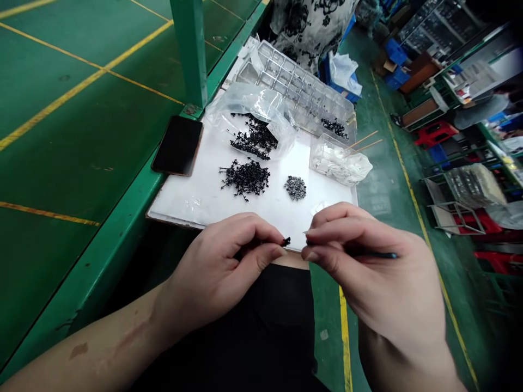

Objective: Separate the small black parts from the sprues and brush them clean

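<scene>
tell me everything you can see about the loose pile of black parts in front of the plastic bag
The loose pile of black parts is a tangled, low heap of many thin, stick-like pieces with small knobby ends, jutting out unevenly at its edges. They look like plastic, though that's uncertain. It rests on the white board, between the phone and a small heap of grey rings. Neither hand touches it; whether it meets the plastic bag is unclear.

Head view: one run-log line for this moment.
left hand: pinching small black part | right hand: holding slim dark rod | white tabletop: heaps of black stemmed parts and ring-like pieces
</scene>
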Demonstrator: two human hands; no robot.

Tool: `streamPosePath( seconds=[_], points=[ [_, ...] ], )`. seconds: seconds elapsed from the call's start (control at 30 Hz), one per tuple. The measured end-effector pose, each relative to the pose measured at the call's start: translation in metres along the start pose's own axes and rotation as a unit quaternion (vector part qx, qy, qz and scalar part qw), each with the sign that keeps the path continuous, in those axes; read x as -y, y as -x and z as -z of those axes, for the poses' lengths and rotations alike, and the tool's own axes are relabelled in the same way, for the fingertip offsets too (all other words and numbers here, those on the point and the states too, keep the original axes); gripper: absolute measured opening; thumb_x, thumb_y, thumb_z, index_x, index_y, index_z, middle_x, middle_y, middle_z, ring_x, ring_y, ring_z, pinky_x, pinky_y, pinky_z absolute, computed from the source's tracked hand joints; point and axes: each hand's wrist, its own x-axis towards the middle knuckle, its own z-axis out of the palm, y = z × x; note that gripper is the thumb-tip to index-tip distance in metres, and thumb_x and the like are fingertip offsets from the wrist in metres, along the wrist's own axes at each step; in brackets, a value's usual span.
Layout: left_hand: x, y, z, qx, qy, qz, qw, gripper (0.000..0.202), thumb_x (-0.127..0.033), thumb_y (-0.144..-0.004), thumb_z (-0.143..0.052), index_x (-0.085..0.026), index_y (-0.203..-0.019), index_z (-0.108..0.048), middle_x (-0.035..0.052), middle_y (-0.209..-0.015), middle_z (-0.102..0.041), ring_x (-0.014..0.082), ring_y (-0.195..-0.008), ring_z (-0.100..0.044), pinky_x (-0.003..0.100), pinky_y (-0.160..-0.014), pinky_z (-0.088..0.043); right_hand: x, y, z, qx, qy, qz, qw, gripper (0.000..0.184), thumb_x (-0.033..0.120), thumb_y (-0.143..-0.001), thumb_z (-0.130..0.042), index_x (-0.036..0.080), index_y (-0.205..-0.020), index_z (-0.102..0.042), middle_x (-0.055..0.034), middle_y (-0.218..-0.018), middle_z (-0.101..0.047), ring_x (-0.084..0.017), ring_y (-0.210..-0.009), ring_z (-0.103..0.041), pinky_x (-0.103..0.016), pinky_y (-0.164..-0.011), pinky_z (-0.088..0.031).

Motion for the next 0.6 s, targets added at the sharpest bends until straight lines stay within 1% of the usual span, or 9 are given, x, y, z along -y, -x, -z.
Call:
streamPosePath(
  seconds=[0.1, 0.23, 0.33, 0.43, 0.53, 0.6],
  points=[
    [-0.003, 0.001, 0.001, 0.009, -0.008, -0.017, 1.000, 0.013, -0.025, -0.105, -0.063, -0.024, -0.094, -0.069, -0.0016, -0.092, -0.073, 0.0142, -0.086, -0.070, 0.027, -0.081, -0.053, 0.001, 0.003, -0.006, 0.020, -0.034, 0.003, 0.999, 0.016, 0.021, -0.088, -0.085, 0.035, -0.095, -0.083, -0.0015, -0.094, -0.067, -0.016, -0.080, -0.066, -0.029, -0.063, -0.053],
    [-0.006, 0.002, 0.002, 0.015, -0.016, -0.042, 0.999, 0.013, -0.020, -0.104, -0.061, -0.023, -0.093, -0.068, -0.0013, -0.092, -0.073, 0.0138, -0.086, -0.069, 0.026, -0.079, -0.052, 0.001, 0.004, -0.011, 0.035, -0.046, 0.013, 0.998, 0.022, 0.019, -0.085, -0.088, 0.036, -0.098, -0.084, 0.0005, -0.090, -0.065, -0.013, -0.079, -0.064, -0.027, -0.065, -0.052],
    [-0.009, 0.003, 0.003, 0.013, -0.022, -0.052, 0.998, 0.015, -0.017, -0.104, -0.060, -0.022, -0.093, -0.069, -0.0014, -0.092, -0.074, 0.0128, -0.086, -0.069, 0.024, -0.077, -0.052, 0.001, 0.004, -0.012, 0.048, -0.056, 0.005, 0.997, 0.020, 0.022, -0.084, -0.089, 0.036, -0.098, -0.084, 0.0009, -0.091, -0.065, -0.012, -0.076, -0.062, -0.026, -0.064, -0.051],
    [-0.010, 0.004, 0.003, 0.019, -0.019, -0.045, 0.999, 0.015, -0.017, -0.103, -0.062, -0.022, -0.092, -0.070, -0.0014, -0.092, -0.075, 0.0125, -0.085, -0.069, 0.023, -0.076, -0.052, 0.000, 0.002, -0.013, 0.061, -0.075, -0.008, 0.995, 0.019, 0.023, -0.085, -0.088, 0.037, -0.098, -0.085, 0.0003, -0.091, -0.064, -0.012, -0.075, -0.062, -0.026, -0.062, -0.051],
    [-0.010, 0.005, 0.004, 0.022, -0.010, -0.036, 0.999, 0.014, -0.019, -0.104, -0.061, -0.022, -0.094, -0.071, -0.0007, -0.093, -0.075, 0.0135, -0.085, -0.071, 0.024, -0.078, -0.053, -0.002, 0.000, -0.013, 0.073, -0.097, -0.016, 0.992, 0.018, 0.023, -0.085, -0.088, 0.036, -0.097, -0.085, -0.0002, -0.090, -0.064, -0.013, -0.075, -0.061, -0.026, -0.063, -0.051],
    [-0.009, 0.005, 0.004, 0.031, -0.013, -0.048, 0.998, 0.015, -0.018, -0.105, -0.060, -0.022, -0.095, -0.070, -0.0003, -0.092, -0.075, 0.0141, -0.086, -0.071, 0.025, -0.079, -0.053, -0.003, -0.002, -0.012, 0.085, -0.114, -0.032, 0.989, 0.015, 0.023, -0.084, -0.089, 0.034, -0.094, -0.085, -0.0003, -0.090, -0.064, -0.013, -0.075, -0.062, -0.026, -0.063, -0.051]
  ],
)
